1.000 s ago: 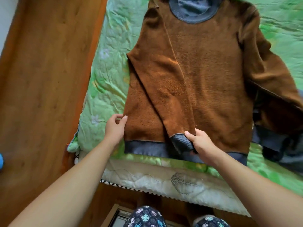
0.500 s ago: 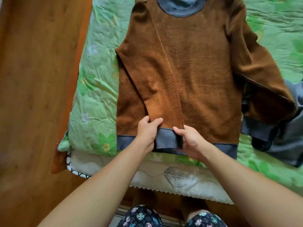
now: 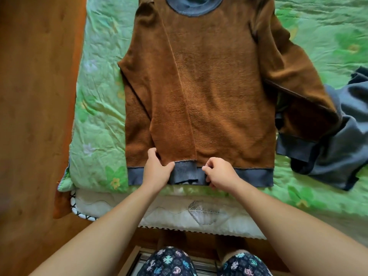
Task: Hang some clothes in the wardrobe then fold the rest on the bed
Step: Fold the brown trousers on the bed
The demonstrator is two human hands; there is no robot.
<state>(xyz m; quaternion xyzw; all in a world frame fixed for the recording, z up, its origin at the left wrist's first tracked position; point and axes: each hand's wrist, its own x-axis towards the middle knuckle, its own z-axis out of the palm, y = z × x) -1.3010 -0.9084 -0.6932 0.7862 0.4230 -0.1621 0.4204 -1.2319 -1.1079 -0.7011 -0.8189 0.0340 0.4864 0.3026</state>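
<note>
Left hand, right hand: pinch grips on the sleeve cuff

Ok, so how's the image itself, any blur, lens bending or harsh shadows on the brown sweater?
Head view: soft, even daylight, no hard shadows or glare on the brown sweater. Head view: the left hand and right hand gripping the sleeve cuff look sharp. Head view: wide-angle bending bows the mattress edge and stretches the forearms, and the wooden surface smears near the left border.
</note>
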